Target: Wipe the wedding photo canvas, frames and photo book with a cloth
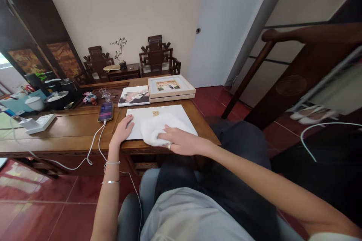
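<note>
A flat white board (134, 127) lies on the wooden table close to its front edge. My left hand (123, 130) rests with its fingers spread on the board's left edge. On the right part of the board is a bunched, fluffy white towel (152, 130). My right hand (182, 141) grips the towel near the front edge, with its thumb side towards me and some fingertips sunk in the fabric. Just behind the towel, a small tan piece with dark marks (155, 113) sits on the board; its kind is too small to make out.
Behind the board lie a framed photo (171, 86) and an unframed photo print (134, 96). A phone (105, 112) on a white cable is to the left. Further left are a power strip (42, 123) and a lidded pot (58, 99). A wooden chair (254, 64) stands at right.
</note>
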Action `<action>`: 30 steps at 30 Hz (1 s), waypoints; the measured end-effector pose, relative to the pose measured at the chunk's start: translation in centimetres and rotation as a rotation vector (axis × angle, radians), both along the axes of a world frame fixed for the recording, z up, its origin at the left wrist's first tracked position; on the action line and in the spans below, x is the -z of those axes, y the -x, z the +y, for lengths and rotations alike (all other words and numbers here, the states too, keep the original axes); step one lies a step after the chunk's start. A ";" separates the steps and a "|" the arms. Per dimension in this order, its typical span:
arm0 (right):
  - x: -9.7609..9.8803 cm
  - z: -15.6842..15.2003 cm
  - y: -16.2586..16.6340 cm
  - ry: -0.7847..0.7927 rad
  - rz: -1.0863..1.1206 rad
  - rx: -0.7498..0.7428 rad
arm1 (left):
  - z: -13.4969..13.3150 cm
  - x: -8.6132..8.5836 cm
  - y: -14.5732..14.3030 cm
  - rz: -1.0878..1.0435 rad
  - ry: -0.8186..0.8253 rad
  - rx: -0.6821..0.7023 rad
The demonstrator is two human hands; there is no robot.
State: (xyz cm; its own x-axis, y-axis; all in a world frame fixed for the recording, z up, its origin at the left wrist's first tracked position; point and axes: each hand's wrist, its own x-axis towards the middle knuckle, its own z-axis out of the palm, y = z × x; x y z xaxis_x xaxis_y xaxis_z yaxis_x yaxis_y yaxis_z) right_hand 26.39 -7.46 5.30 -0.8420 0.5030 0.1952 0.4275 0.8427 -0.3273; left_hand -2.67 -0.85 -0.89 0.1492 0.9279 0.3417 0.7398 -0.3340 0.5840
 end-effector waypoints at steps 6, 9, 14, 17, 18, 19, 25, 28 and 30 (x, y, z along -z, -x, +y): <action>0.5 7.0 0.9 0.008 0.050 0.125 | 0.0 -0.2 0.2 0.077 0.039 0.054; 1.0 10.5 3.0 -0.047 0.032 0.211 | 0.3 -0.2 0.6 0.138 0.060 0.104; 1.2 11.1 6.5 -0.139 -0.038 0.331 | 0.7 0.0 0.9 0.147 0.066 0.108; 1.1 8.0 6.9 -0.198 -0.092 0.249 | 0.9 0.1 0.8 0.133 0.057 0.102; 1.0 6.6 6.7 -0.210 -0.113 0.202 | 0.9 0.2 0.8 0.129 0.055 0.099; 0.9 5.0 6.3 -0.221 -0.130 0.154 | 1.0 0.2 0.7 0.125 0.056 0.096; -0.3 -0.9 2.6 -0.205 -0.115 -0.100 | 0.8 0.2 0.7 0.097 0.034 0.105; -0.8 0.6 1.5 -0.096 -0.085 -0.072 | 0.7 0.2 0.7 0.099 0.043 0.095; -0.7 2.9 1.5 -0.053 -0.052 -0.029 | 0.6 0.1 0.5 0.090 0.054 0.080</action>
State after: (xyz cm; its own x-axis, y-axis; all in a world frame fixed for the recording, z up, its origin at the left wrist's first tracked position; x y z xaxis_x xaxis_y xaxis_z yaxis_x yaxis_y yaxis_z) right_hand 24.84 -4.58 6.02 -0.8659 0.4681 0.1764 0.4177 0.8706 -0.2602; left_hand -3.19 -0.21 -1.00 0.2516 0.9285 0.2732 0.7622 -0.3640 0.5352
